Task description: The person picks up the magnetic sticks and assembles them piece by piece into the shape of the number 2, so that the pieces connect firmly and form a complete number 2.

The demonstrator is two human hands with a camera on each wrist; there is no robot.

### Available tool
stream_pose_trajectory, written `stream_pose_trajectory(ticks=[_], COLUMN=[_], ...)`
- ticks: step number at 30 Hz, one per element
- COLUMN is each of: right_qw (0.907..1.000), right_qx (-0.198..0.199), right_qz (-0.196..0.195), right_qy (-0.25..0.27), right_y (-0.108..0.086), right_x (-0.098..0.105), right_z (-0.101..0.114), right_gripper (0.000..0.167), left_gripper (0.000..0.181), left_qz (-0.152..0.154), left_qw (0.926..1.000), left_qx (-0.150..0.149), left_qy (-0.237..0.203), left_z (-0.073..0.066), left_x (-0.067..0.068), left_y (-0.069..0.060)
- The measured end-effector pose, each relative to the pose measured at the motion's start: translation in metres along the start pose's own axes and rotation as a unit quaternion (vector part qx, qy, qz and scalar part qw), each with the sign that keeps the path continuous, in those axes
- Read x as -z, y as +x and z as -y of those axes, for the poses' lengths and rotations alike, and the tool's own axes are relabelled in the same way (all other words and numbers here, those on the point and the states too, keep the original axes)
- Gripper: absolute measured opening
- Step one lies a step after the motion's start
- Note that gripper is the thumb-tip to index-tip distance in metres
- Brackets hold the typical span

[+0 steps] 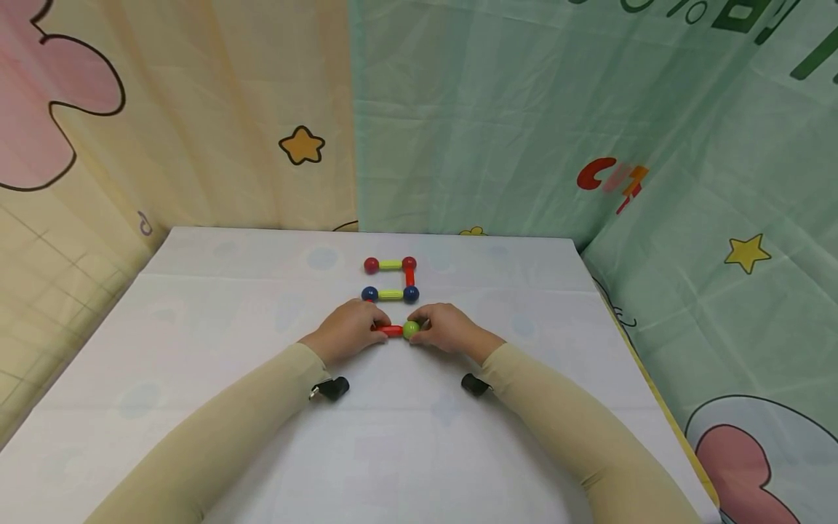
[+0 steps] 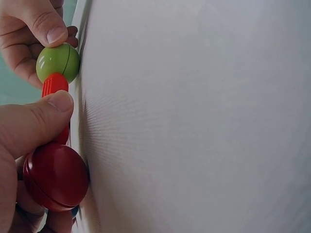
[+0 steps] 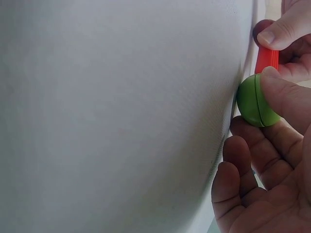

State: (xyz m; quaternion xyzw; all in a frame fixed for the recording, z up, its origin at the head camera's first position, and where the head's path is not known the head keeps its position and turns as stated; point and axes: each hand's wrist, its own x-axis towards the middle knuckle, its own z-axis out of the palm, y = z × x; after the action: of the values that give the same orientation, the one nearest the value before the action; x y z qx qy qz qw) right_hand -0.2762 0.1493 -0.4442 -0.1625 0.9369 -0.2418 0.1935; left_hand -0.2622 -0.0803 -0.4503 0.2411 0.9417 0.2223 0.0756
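Observation:
On the white table, my left hand (image 1: 347, 331) pinches a red rod (image 1: 393, 331) between thumb and fingers. A dark red ball (image 2: 57, 177) sits at the rod's near end in the left wrist view; in the head view this hand hides it. The rod's other end meets a green ball (image 1: 411, 330), which my right hand (image 1: 452, 331) pinches. Just beyond stands a joined shape: two red balls (image 1: 371, 266), two dark blue balls (image 1: 410, 294), yellow-green rods (image 1: 390, 295) and a red rod down its right side. Some red shows below the left blue ball, partly covered by my left hand.
The white-covered table (image 1: 419, 451) extends around both arms, its yellowish right edge showing. Patterned curtains (image 1: 458, 131) hang behind and beside it. A small black device (image 1: 332, 388) is worn on the left wrist, another (image 1: 475, 384) on the right.

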Motion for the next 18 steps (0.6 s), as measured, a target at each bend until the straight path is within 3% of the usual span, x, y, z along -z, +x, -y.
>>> stream_pose_trajectory(ticks=[7, 12, 16, 18], right_qw=[0.9999, 0.9998, 0.9998, 0.9996], right_qx=[0.007, 0.007, -0.001, -0.006], right_qz=[0.0, 0.0, -0.012, -0.022], right_qy=[-0.008, -0.016, -0.016, -0.018], right_y=[0.001, -0.003, -0.01, -0.014], right_x=[0.0, 0.003, 0.011, 0.017], right_z=[-0.002, -0.007, -0.015, -0.021], right_gripper=[0.044, 0.048, 0.047, 0.045], left_gripper=[0.028, 0.037, 0.04, 0.046], left_qz=[-0.007, -0.017, -0.028, -0.032], left_qw=[1.0, 0.9998, 0.9995, 0.9995], left_qx=[0.001, -0.013, -0.013, 0.004], left_qy=[0.006, 0.002, 0.003, 0.004], left_z=[0.0, 0.002, 0.013, 0.02], left_x=[-0.001, 0.003, 0.01, 0.016], left_y=[-0.001, -0.008, -0.018, -0.024])
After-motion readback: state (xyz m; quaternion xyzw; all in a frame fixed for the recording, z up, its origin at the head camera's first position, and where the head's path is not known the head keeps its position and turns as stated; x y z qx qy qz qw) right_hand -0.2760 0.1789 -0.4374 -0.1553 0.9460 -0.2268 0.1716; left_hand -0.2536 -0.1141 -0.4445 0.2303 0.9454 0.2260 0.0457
